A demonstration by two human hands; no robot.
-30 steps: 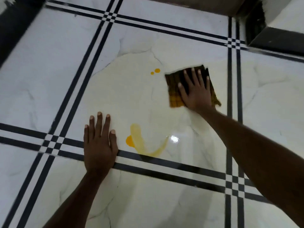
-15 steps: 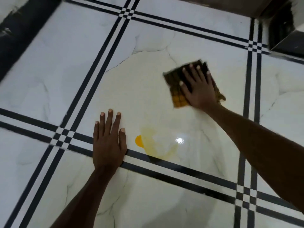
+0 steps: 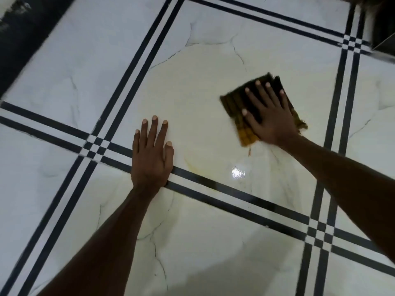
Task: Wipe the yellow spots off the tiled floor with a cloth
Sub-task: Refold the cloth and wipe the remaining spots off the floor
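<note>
A dark checked cloth [image 3: 234,101], stained yellow at its near corner, lies flat on the white marble floor tile [image 3: 198,86]. My right hand [image 3: 269,116] presses down on it with fingers spread. My left hand [image 3: 151,154] rests flat on the floor to the left, palm across the black border lines, holding nothing. Only a faint yellow smear [image 3: 192,165] shows just right of my left hand, by the black stripe. A pale wet film covers the middle of the tile.
Double black stripes [image 3: 213,184] frame the tile on all sides. A dark wall base [image 3: 19,39] runs along the upper left. A dark corner of a fixture [image 3: 382,28] sits at the upper right. A bright light reflection [image 3: 237,173] glints on the wet tile.
The small orange drops near the top went first, then the orange blob and curved smear by my left hand; only a faint trace stays. The cloth, under my right hand, moved across the tile.
</note>
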